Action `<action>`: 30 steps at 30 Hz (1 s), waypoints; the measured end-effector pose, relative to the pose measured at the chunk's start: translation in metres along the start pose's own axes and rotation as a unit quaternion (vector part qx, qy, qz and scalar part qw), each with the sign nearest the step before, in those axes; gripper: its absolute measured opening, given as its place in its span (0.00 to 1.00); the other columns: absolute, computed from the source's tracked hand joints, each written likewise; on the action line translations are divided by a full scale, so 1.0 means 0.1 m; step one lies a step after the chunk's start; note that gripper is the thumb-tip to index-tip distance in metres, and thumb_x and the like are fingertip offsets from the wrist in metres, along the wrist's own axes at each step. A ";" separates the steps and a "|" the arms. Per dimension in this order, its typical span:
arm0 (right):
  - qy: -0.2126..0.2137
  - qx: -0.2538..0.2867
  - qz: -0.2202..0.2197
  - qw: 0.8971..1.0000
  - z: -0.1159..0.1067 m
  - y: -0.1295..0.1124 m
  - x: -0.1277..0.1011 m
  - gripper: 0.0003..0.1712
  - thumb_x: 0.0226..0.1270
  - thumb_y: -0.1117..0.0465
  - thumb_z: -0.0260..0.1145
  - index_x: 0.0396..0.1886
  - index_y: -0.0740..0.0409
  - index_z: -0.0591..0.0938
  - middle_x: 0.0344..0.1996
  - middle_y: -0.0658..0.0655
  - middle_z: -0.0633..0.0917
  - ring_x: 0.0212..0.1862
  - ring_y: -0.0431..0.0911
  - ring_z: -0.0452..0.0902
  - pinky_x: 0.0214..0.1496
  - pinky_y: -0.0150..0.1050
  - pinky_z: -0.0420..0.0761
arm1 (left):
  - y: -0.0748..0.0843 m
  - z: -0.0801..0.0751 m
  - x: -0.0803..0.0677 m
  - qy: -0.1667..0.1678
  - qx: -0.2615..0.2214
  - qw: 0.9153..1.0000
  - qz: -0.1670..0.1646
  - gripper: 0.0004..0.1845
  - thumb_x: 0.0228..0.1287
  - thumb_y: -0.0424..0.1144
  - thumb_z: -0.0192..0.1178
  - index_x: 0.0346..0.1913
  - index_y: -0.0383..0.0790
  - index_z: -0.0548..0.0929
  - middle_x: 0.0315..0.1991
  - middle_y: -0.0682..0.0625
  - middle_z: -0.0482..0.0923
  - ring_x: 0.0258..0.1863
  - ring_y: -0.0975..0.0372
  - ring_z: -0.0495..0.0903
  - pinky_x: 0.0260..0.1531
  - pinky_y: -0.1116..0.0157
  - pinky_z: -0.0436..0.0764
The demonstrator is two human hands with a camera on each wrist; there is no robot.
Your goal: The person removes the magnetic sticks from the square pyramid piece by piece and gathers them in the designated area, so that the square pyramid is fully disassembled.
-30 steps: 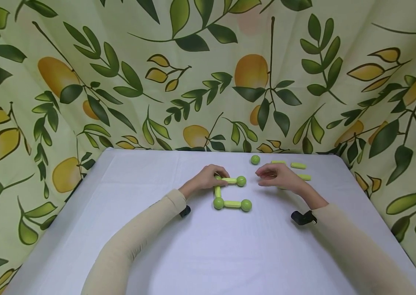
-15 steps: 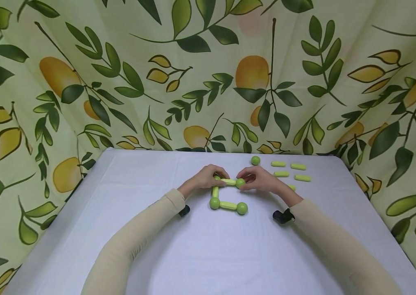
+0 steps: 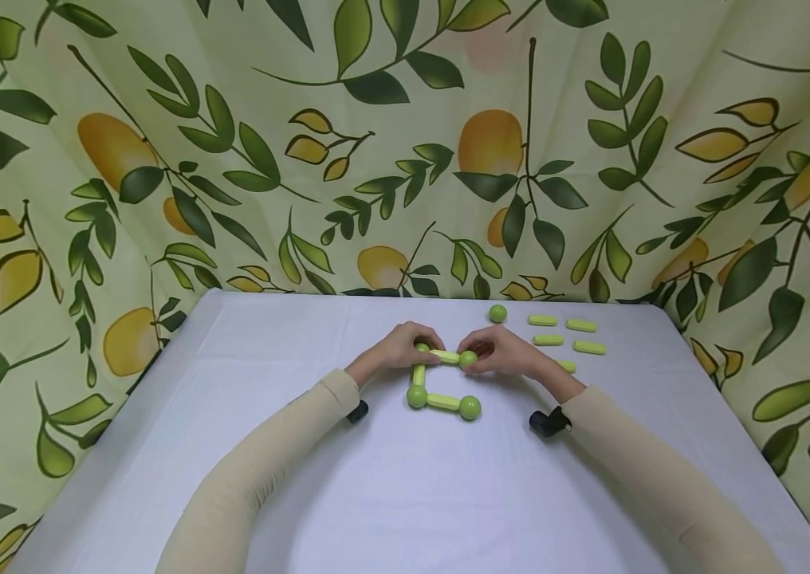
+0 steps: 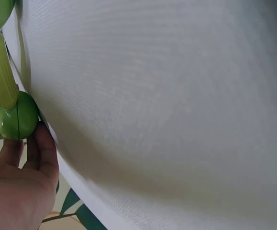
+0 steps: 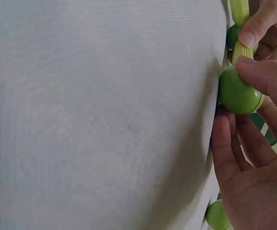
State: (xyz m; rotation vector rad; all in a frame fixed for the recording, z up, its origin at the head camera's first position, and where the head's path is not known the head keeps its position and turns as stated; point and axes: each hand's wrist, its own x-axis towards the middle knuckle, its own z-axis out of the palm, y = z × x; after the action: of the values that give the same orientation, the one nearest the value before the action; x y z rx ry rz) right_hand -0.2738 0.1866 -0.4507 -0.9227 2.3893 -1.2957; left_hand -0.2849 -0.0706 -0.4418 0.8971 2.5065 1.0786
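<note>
A C-shaped frame of green balls and pale yellow-green rods lies on the white cloth in the head view. My left hand (image 3: pixel 405 345) grips its far-left ball (image 4: pixel 17 117), with the thumb on the far rod (image 3: pixel 446 356). My right hand (image 3: pixel 504 351) pinches the far-right ball (image 5: pixel 241 92) at that rod's other end, thumb on top. The left rod (image 3: pixel 418 375) runs from the far-left ball to the near-left ball (image 3: pixel 416 396). From there the near rod (image 3: pixel 443 402) leads to the near-right ball (image 3: pixel 470 408), which neither hand touches.
A loose green ball (image 3: pixel 497 313) sits behind the right hand. Several loose rods (image 3: pixel 548 340) lie to its right, one partly hidden by the right wrist. A leaf-patterned curtain (image 3: pixel 405 159) hangs behind the table (image 3: pixel 290 494).
My right hand has come left from beside the loose rods and taken hold of the far-right ball. The frame's near side has swung slightly left and toward me. My left hand keeps its hold.
</note>
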 end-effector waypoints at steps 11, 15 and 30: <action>-0.024 -0.001 -0.005 1.000 -0.09 0.02 -0.04 0.17 0.60 0.70 0.76 0.50 0.67 0.86 0.47 0.59 0.87 0.48 0.50 0.82 0.49 0.40 0.82 | -0.04 -0.03 -0.01 0.009 0.005 1.000 -0.008 0.05 0.64 0.32 0.72 0.42 0.40 0.89 0.38 0.55 0.85 0.42 0.64 0.79 0.50 0.67 0.76; 0.024 -0.007 0.014 1.000 -0.14 0.05 -0.06 0.19 0.59 0.71 0.77 0.50 0.67 0.85 0.48 0.59 0.86 0.49 0.51 0.82 0.51 0.40 0.82 | -0.04 -0.03 0.00 0.012 0.003 1.000 -0.011 0.06 0.63 0.32 0.72 0.42 0.39 0.89 0.39 0.55 0.85 0.42 0.63 0.79 0.49 0.67 0.76; 0.101 -0.006 0.070 0.992 -0.25 0.16 -0.08 0.21 0.60 0.73 0.75 0.54 0.70 0.83 0.54 0.67 0.81 0.55 0.61 0.79 0.58 0.52 0.78 | -0.06 -0.02 -0.01 0.011 -0.002 1.000 -0.019 0.06 0.63 0.33 0.72 0.43 0.40 0.89 0.40 0.55 0.85 0.44 0.63 0.78 0.50 0.67 0.75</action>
State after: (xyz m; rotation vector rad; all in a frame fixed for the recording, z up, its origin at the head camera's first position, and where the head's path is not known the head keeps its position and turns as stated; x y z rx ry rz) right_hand -0.2869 0.2143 -0.4504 -0.6398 2.5637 -1.3798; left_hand -0.2882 -0.0755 -0.4452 0.8374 2.5283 1.0859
